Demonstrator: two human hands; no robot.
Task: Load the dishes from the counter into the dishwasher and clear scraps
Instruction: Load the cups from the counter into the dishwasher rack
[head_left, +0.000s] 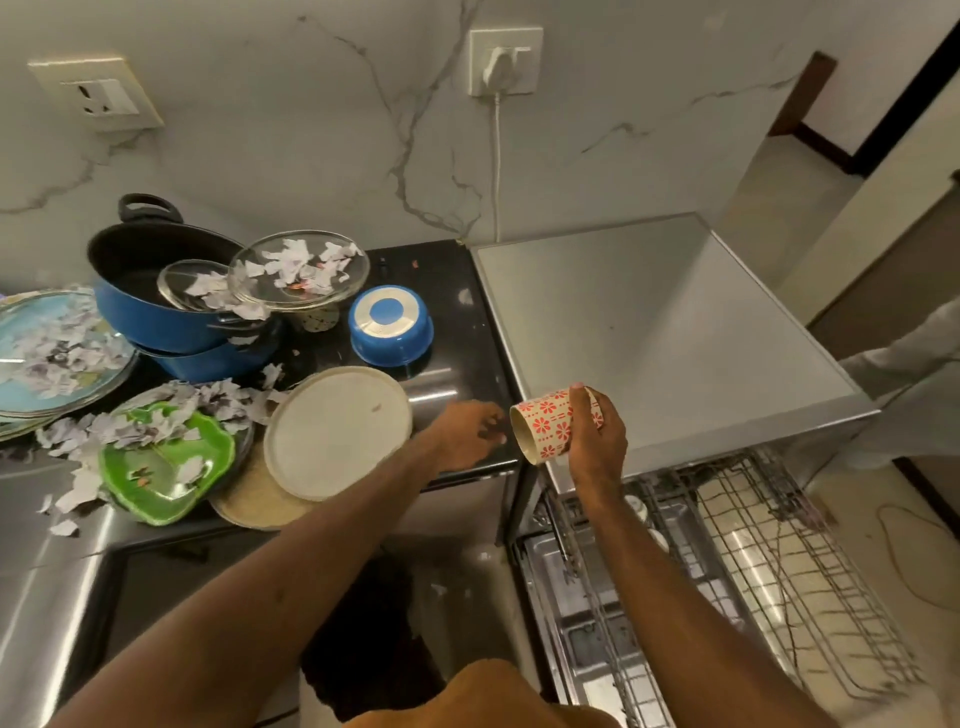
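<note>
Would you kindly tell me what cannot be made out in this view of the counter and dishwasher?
Head view:
White items in the dishwasher rack: mostly hidden behind the forearm of the right hand holding the patterned cup.
Blue plate: cut off by the left edge, covered by paper scraps.
Speckled vessel: covered by the glass dish.
Left hand: blurred; counter contact unclear.

red-flowered cream cup (550, 423), blue pot (156, 291), green plate (166, 467)

No text, label, brand or number can be read anywhere.
</note>
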